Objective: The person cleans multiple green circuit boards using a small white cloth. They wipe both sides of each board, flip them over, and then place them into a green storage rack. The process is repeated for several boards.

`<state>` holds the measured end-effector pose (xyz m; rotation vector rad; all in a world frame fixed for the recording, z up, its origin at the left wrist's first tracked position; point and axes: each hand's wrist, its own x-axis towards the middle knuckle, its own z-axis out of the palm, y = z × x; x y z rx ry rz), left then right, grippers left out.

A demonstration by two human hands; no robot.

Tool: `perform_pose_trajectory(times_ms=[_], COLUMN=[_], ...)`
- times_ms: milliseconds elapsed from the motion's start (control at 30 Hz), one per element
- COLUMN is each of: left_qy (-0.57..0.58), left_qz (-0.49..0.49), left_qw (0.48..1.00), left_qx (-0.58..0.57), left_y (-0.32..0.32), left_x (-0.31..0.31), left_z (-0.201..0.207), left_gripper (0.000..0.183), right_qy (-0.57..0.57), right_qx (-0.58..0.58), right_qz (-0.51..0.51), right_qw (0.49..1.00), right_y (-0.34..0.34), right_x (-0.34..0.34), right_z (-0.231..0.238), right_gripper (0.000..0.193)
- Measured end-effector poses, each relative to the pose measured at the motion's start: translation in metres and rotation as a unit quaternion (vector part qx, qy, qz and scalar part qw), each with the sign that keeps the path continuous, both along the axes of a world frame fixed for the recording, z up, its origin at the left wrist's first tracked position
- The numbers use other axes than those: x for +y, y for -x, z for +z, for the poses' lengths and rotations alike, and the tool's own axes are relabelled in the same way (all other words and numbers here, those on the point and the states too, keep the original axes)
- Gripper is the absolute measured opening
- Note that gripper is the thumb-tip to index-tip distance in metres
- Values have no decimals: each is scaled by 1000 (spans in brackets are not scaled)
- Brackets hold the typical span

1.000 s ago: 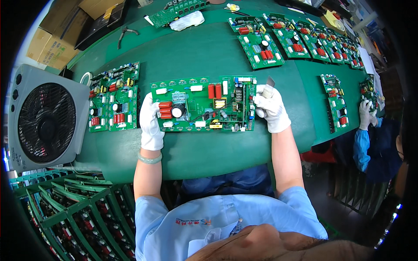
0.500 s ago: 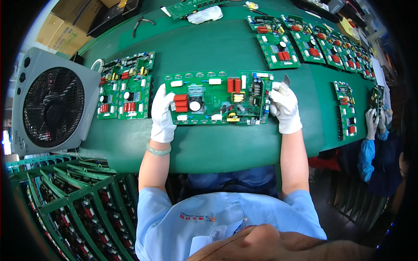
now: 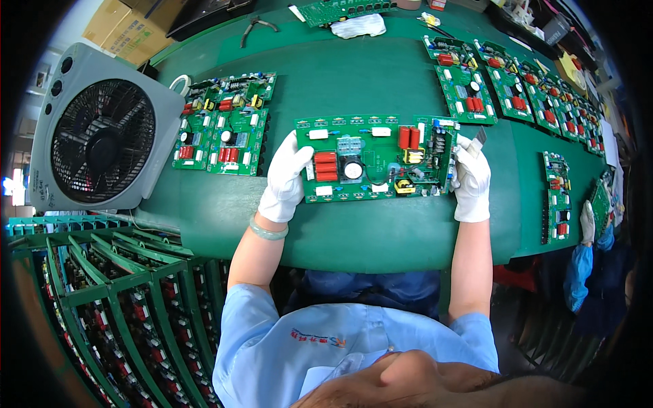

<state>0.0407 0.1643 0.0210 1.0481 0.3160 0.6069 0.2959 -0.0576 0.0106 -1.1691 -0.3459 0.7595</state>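
1. Two ends gripped: my left hand and right hand hold the circuit board over the table.
2. Right also holds a flat tool; I'd angle it clear of the components.

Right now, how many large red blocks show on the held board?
5: three red blocks in a column at left on the board, two more side by side toward upper right. Others may be hidden.

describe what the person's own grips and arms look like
The left grip and right grip each wear a white glove. A pale green bangle circles the left wrist. Both forearms are bare up to short, light blue sleeves.
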Motion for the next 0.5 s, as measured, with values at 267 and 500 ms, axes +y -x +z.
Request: perform_pose_trajectory(times_ms=[267,500], left_qy=[28,15], left_qz=[-45,-59], left_qw=[997,995], left_qx=[-54,-80], left_y=[0,3], left_x=[-2,-1], left_z=[1,-8], left_gripper=[51,49], right_qy=[4,-12], right_qx=[-17,-30], right_qz=[-14,16], right_qw=[1000,999], right_y=[-2,-5], right_x=[3,3], right_z=[-6,-12], right_gripper=[43,44])
